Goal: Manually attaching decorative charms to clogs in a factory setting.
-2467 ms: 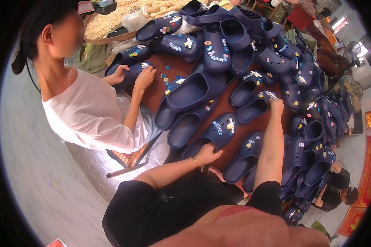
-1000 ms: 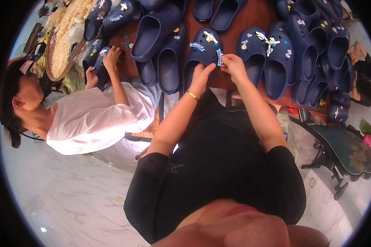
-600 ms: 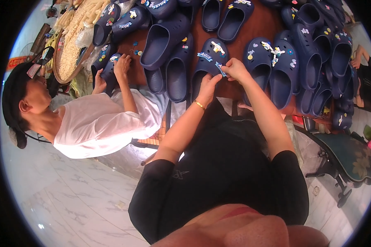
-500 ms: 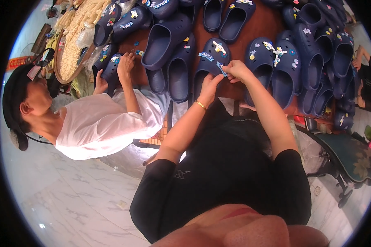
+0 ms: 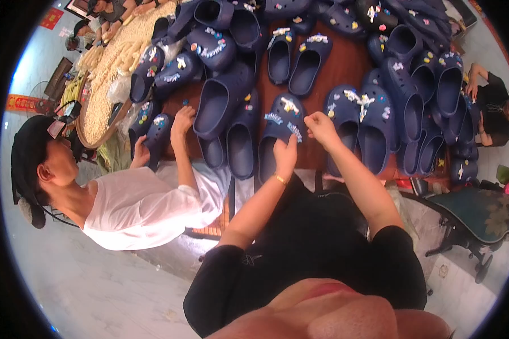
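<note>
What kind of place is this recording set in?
Likely a small workshop where clogs are decorated: a wooden table is heaped with navy clogs bearing charms, the hands work on one clog, and a co-worker does likewise.

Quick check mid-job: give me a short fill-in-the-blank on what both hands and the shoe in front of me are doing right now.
1. The left hand grips the ____ blue clog on the wooden table.
2. The right hand pinches at the clog's ____ edge, beside its charms.
3. The left wrist wears a ____ bracelet.
4. The co-worker to the left wears a ____ shirt.

Missing words: dark; right; gold; white
</note>
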A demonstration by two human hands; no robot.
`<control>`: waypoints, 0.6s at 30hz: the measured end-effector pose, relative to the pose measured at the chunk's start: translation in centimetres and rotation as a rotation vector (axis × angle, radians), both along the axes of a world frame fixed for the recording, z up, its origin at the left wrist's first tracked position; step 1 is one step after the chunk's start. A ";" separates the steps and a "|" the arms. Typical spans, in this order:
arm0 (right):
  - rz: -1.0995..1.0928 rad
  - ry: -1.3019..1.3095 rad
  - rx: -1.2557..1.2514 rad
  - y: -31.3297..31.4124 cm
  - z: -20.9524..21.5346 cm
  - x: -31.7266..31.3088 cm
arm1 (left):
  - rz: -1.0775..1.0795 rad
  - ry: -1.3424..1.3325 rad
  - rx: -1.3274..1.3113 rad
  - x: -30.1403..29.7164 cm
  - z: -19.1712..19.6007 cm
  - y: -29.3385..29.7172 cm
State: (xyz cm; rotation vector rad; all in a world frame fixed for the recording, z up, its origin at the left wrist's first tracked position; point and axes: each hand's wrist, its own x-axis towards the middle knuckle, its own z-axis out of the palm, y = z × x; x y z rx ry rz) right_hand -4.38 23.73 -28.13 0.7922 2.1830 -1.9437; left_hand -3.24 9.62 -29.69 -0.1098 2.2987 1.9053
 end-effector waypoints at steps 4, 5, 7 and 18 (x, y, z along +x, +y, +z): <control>-0.092 0.129 -0.004 -0.8 2.2 0.1 | 0.105 -0.029 0.309 0.2 3.1 0.3; -0.059 0.127 -0.028 -0.6 2.2 0.2 | 0.133 -0.058 0.328 0.0 4.4 0.5; -0.061 0.199 -0.052 -0.6 2.7 1.0 | 0.157 -0.075 0.431 -1.0 5.6 0.6; -0.193 0.559 -0.014 1.7 6.3 0.5 | -0.472 -0.093 0.672 -5.9 9.8 6.2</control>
